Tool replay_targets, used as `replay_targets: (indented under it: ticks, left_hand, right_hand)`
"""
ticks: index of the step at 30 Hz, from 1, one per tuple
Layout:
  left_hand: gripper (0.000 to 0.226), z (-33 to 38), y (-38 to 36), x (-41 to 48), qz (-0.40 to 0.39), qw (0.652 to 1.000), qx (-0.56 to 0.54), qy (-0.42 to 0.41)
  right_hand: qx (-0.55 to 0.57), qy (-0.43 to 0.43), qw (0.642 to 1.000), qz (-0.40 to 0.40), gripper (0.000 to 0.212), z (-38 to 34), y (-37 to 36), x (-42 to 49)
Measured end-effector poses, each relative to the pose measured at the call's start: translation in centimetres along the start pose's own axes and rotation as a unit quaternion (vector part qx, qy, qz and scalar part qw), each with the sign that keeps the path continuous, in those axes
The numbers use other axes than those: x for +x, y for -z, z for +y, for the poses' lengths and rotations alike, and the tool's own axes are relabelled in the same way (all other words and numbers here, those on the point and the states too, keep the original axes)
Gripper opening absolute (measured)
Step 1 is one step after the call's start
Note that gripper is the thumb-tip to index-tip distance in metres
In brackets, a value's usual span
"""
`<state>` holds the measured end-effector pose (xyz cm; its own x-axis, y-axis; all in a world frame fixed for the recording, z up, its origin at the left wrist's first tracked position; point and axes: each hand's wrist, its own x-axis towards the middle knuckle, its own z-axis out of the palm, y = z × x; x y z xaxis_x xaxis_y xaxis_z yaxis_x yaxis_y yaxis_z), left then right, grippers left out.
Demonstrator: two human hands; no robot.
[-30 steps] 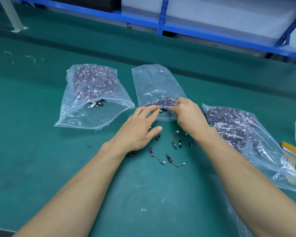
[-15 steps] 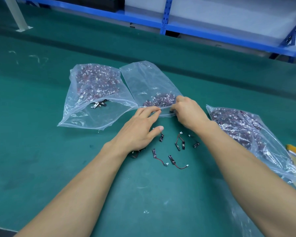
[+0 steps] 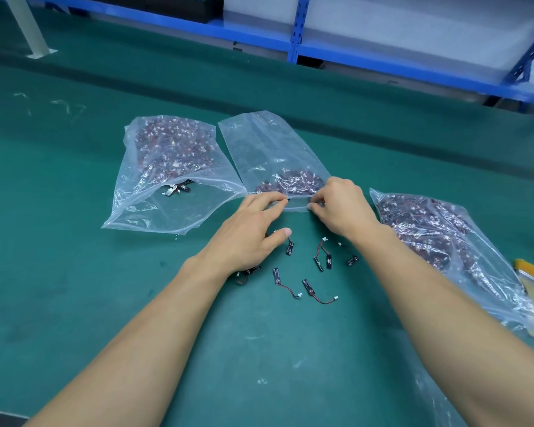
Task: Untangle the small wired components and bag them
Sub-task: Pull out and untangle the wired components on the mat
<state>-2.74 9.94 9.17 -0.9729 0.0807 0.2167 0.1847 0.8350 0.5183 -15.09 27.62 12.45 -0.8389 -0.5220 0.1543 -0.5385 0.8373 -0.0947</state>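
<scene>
The task stands partly done. The middle bag (image 3: 269, 149), a clear plastic pouch lying flat on the green worktop (image 3: 74, 288), holds a small heap of parts just behind its mouth, and the rest of it shows empty. The left hand (image 3: 250, 238) lies at that mouth with its fingers nearly straight on the upper lip and its thumb clear of it, gripping nothing. The right hand (image 3: 341, 208) pinches the other end of the lip between curled fingers and thumb, so the mouth stands open as a narrow slit between the two hands. Not yet bagged are the loose wired components (image 3: 309, 288), scattered on the worktop just in front of the middle bag's mouth, on the person's side. One lies partly under the left wrist. A second bag (image 3: 167, 155), much fuller, lies to the left of the middle bag with its edge meeting it. A third bag (image 3: 429, 232), also full, lies to its right, apart. Each loose component is a short black strip with a thin red-and-black lead ending in a small white plug. Most lie separate. Two nearest the right forearm cross or touch, and whether they are tangled cannot be told.
</scene>
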Motion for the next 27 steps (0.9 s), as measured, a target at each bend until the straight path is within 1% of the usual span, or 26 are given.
replay_targets:
  ticks: [3, 5, 9, 12, 15, 18, 19, 21, 23, 27]
  left_hand:
    - [0.059, -0.2, 0.0, 0.0, 0.0, 1.0, -0.007, 0.001]
    - [0.056, -0.3, 0.0, 0.1, 0.001, 1.0, -0.013, -0.001]
    - [0.049, -0.9, 0.1, 0.3, 0.001, 0.999, -0.038, 0.004]
    - [0.048, -1.1, 0.2, 0.2, -0.005, 0.999, -0.048, 0.006]
    - [0.049, -1.1, 0.5, 0.2, -0.004, 0.999, -0.043, 0.004]
    - [0.049, -0.9, 0.8, 0.2, 0.003, 0.999, -0.04, 0.003]
    - [0.048, -0.8, 0.9, 0.1, 0.007, 0.999, -0.04, 0.002]
    - [0.046, -0.7, 1.1, 0.1, 0.014, 0.999, -0.038, 0.0]
    - [0.042, -0.7, 1.2, 0.0, 0.023, 0.999, -0.036, -0.001]
    - [0.037, -0.5, 1.2, -0.1, 0.033, 0.999, -0.035, 0.003]
  right_hand:
    - [0.0, -0.007, 1.0, 0.005, 0.016, -0.3, 0.1, 0.0]
    - [0.019, -0.015, 1.0, 0.008, 0.014, -0.3, 0.5, -0.2]
    - [0.142, -0.055, 0.988, 0.024, 0.016, 0.3, 1.9, -0.9]
    - [0.253, -0.072, 0.964, 0.036, 0.02, 0.7, 3.1, -2.1]
    - [0.34, -0.079, 0.937, 0.03, 0.023, 0.6, 4.1, -3.6]
    - [0.42, -0.069, 0.905, 0.002, 0.015, 0.6, 5.2, -5.6]
    - [0.433, -0.057, 0.9, -0.017, 0.015, 0.8, 5.6, -6.4]
    - [0.44, -0.03, 0.896, -0.059, 0.024, 1.4, 6.0, -7.9]
    - [0.441, -0.016, 0.893, -0.083, 0.027, 2.0, 6.1, -9.2]
    - [0.432, -0.033, 0.894, -0.11, 0.034, 2.9, 5.7, -11.1]
